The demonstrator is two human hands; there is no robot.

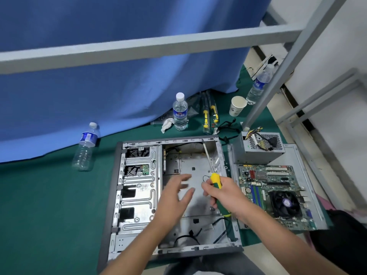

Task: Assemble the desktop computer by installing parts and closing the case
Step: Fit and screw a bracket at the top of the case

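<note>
An open grey computer case [139, 187] lies flat on the green mat, its main bay bare of a board. My right hand [224, 195] grips a yellow-and-green screwdriver [216, 181] over the case's right half, the shaft [207, 153] pointing toward the far right corner. Over the bay's middle hovers my left hand [174, 195], fingers spread and holding nothing. To the right of the case, the motherboard [272, 191] with its black fan lies on the removed side panel [309, 185]. The power supply [256, 149] stands behind the motherboard.
Three water bottles stand on the mat: one far left [86, 145], one behind the case [180, 112], one at the back right [258, 86]. A paper cup [237, 106], spare screwdrivers [206, 116] and loose cables [226, 126] lie behind the case. A grey metal frame [139, 48] crosses overhead.
</note>
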